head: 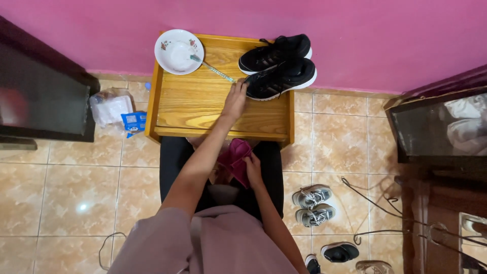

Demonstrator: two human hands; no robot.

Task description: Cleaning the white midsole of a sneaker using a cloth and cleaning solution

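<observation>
My left hand reaches over a small wooden table, and its fingertips touch the toe of the nearer of two black sneakers with white soles. The other black sneaker lies just behind it against the pink wall. My right hand stays low in my lap and grips a crumpled magenta cloth. A white bowl with small flower prints sits at the table's far left corner. A green toothbrush leans out of the bowl toward my left hand.
A clear plastic bag and a blue packet lie on the tiled floor left of the table. Grey sneakers, a black sandal and loose cords lie at the right. Dark furniture flanks both sides.
</observation>
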